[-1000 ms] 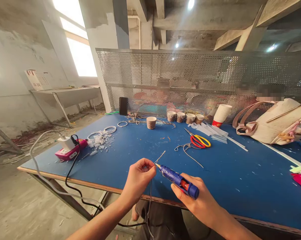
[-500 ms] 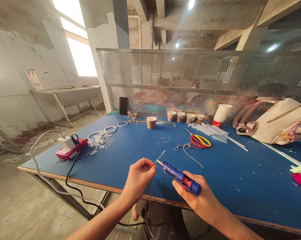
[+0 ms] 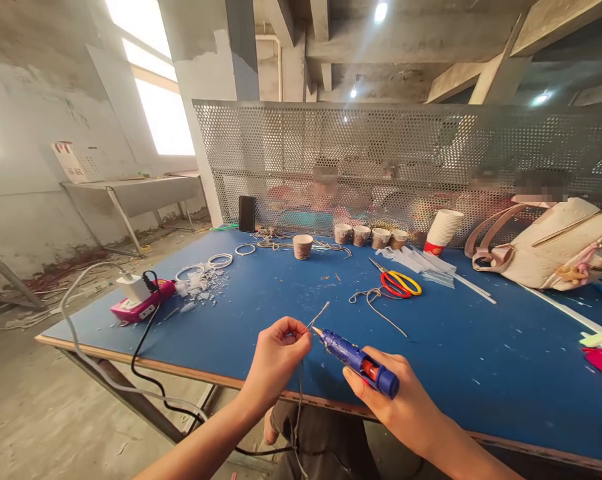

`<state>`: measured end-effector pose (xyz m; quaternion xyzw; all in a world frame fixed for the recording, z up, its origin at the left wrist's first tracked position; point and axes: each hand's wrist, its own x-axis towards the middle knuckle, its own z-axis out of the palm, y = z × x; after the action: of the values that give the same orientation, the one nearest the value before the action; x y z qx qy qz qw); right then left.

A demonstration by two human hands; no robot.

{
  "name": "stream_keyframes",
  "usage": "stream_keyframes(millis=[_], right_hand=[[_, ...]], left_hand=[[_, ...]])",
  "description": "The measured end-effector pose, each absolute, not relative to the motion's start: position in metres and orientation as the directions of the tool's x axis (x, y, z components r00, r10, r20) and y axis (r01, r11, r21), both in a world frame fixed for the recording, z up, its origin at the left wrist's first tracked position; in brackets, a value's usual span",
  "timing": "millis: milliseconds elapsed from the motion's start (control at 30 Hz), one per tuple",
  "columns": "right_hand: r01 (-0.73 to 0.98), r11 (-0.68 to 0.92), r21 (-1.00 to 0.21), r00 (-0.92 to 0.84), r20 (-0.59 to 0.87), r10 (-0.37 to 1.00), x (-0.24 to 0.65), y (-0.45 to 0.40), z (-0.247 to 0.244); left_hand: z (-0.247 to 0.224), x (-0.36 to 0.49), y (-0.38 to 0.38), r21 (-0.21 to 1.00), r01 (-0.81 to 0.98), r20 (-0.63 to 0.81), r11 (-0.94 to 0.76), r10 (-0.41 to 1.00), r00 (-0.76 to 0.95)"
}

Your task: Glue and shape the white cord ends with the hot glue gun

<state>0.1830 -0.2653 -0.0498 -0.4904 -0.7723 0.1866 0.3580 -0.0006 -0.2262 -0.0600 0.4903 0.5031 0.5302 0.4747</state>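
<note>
Near the table's front edge, my left hand (image 3: pixel 282 350) pinches a thin grey cord (image 3: pixel 301 393), whose short end sticks up past the fingertips and whose long part hangs below the table edge. My right hand (image 3: pixel 393 393) is wrapped round a blue glue gun (image 3: pixel 348 353). The gun's nozzle points up and left, close beside the cord at my left fingertips; whether they touch is too small to tell. Beyond the hands lie scissors (image 3: pixel 401 283) with red and yellow handles and a loose piece of cord (image 3: pixel 381 308). A cord-wrapped cup (image 3: pixel 303 247) stands farther back.
On the blue table (image 3: pixel 261 293), a pink power strip (image 3: pixel 143 307), white rings (image 3: pixel 221 260) and glue scraps are at left. Several small cups, glue sticks (image 3: pixel 421 263), stacked paper cups (image 3: pixel 443 232) and a bag (image 3: pixel 555 247) are at back right. Behind the perforated screen (image 3: pixel 381 147) are people.
The glue gun and my right hand have shifted slightly left and down. My left hand keeps its pinch on the cord, almost in the same place.
</note>
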Motion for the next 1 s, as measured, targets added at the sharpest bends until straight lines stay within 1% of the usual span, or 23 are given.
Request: stream_keyframes(millis=[267, 600, 867, 1000], right_hand=[[0.637, 0.444, -0.63, -0.275, 0.353, 0.894, 0.181, -0.265, -0.0461], [0.661, 0.438, -0.609, -0.254, 0.367, 0.895, 0.1805, -0.2679, -0.0457], [0.67, 0.452, -0.589, -0.249, 0.394, 0.884, 0.1812, -0.2666, -0.0442], [0.661, 0.448, -0.602, -0.251, 0.385, 0.888, 0.1821, -0.2662, -0.0486]], left_hand=[[-0.0607, -0.0002, -0.2254, 0.999, -0.012, 0.045, -0.046, 0.997, -0.07], [-0.0541, 0.0013, -0.2281, 0.999, -0.029, 0.021, -0.024, 0.995, -0.101], [-0.058, -0.0005, -0.2263, 0.999, 0.003, 0.044, -0.044, 0.995, -0.089], [-0.0555, 0.0007, -0.228, 1.0, -0.008, 0.029, -0.03, 0.995, -0.093]])
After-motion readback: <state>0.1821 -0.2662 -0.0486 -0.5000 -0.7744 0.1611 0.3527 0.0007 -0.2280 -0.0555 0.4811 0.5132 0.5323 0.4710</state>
